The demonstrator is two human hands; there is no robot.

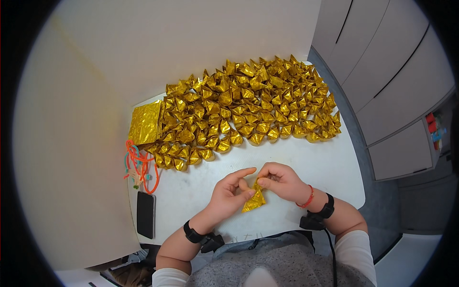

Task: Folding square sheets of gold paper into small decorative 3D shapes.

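A small piece of gold foil paper (255,204), folded to a narrow top and a wider lower end, is held between my hands above the white table, near its front edge. My left hand (228,193) has its thumb pressed on the paper's left side, while its index finger sticks out above it. At the paper's upper end, my right hand (282,182) pinches the tip between thumb and bent fingers. Beyond both hands stand many finished-looking gold foil ingots (246,105), pointed at the ends and packed in rows.
A stack of flat gold foil sheets (145,123) lies left of the ingots. Orange and teal cords (141,165) lie below the stack, with a dark phone (146,215) nearer me. White walls border the table (311,172) at back and left; grey cabinets (382,71) stand right.
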